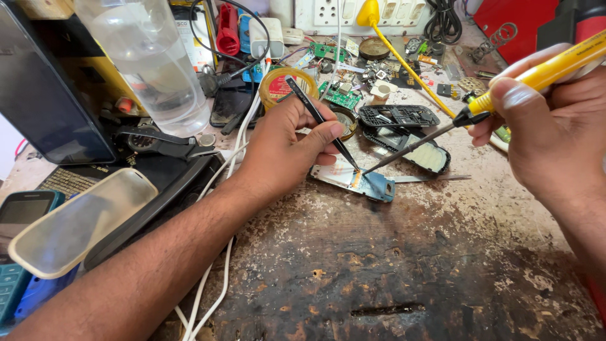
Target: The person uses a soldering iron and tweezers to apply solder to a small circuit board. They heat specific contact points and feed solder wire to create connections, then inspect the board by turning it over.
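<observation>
The left hand (287, 142) rests on the scarred, burn-marked bench (379, 271), its fingers (322, 134) pinched around a pair of black tweezers (322, 123). The tweezer tips come down onto a small blue circuit board (369, 183) lying flat near the middle of the bench, just in front of that hand. The right hand (555, 136) comes in from the right edge, its fingers closed around the yellow handle of a soldering iron (543, 74). The iron's dark metal tip (404, 150) slants down to the left and meets the board right beside the tweezer tips, at a gold-coloured strip on the board.

Just behind the board lie a black phone frame (398, 116) and a phone shell with a pale screen window (429, 156). Farther back there are a round tin with a yellow rim (284, 82), loose green circuit boards (338, 95) and small parts. To the left stand a clear plastic bottle (151, 63) and a pale translucent phone cover (76, 221); white cables (214, 278) run along the bench under the left forearm.
</observation>
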